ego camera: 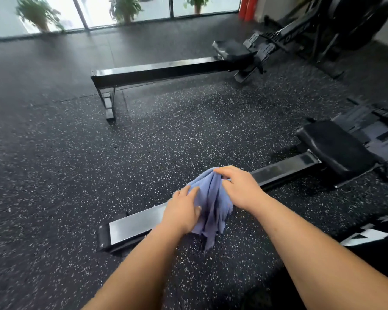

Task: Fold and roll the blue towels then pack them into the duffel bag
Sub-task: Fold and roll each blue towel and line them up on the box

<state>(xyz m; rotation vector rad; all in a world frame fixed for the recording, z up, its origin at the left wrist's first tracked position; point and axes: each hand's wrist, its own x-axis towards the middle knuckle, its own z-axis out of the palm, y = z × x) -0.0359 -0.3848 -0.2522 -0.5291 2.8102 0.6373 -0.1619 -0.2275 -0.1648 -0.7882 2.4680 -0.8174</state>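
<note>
A crumpled blue towel [212, 206] hangs bunched between my two hands, above the rail of the near rowing machine [134, 222]. My right hand [240, 186] pinches the towel's upper edge, with the cloth drooping below it. My left hand [182, 211] grips the towel's left side, fingers curled into the folds. The towel's lower tip dangles just above the floor. No duffel bag is in view.
The near rowing machine's black seat [336, 148] sits on the right. A second rowing machine [166, 71] lies further back. Speckled black rubber floor [54, 175] spreads to the left. Potted plants [38, 14] stand by the windows. A black item with white markings [367, 237] is at the right edge.
</note>
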